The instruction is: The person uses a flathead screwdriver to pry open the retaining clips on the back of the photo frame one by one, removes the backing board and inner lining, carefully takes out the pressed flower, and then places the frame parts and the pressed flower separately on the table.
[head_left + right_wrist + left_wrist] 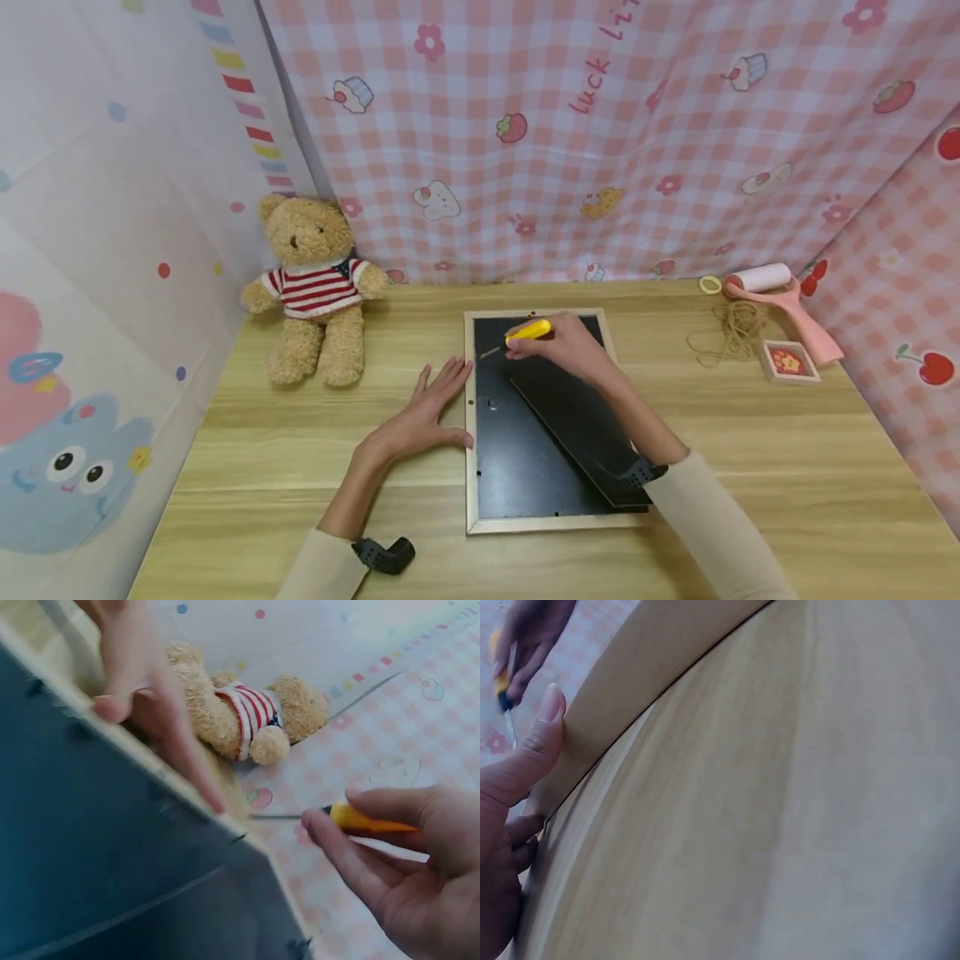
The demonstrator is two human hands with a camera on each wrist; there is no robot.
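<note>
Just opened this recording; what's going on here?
A person is working with both hands on a light wooden rectangular frame with a black back panel, lying on a wood-grain table. The left hand rests its fingers and thumb against the frame's left side. The right hand grips a yellow-handled tool with a thin metal shaft, apparently a screwdriver, pointed toward the upper left corner; whether its tip touches is unclear. A tan plush bear in a striped shirt sits to the left.
</note>
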